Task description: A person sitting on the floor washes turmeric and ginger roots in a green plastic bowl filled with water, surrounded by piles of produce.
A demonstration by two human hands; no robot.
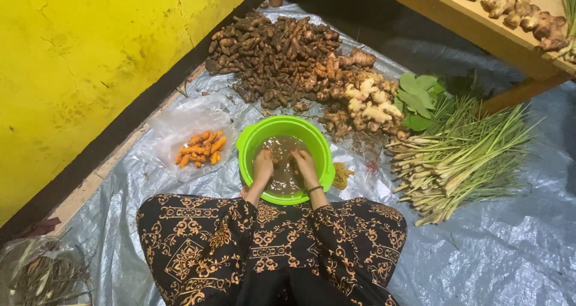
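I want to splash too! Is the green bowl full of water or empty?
Partly full. The green bowl holds murky brown water below its rim, and both the left hand and right hand dip into it.

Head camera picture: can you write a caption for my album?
Both hands, left and right, in a green basin of murky water, roots and lemongrass around.

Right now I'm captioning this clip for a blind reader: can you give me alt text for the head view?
Both hands, left hand and right hand, are dipped in murky water in a green basin on a plastic sheet. Around it lie a pile of brown roots, pale ginger, orange peeled roots and lemongrass stalks.
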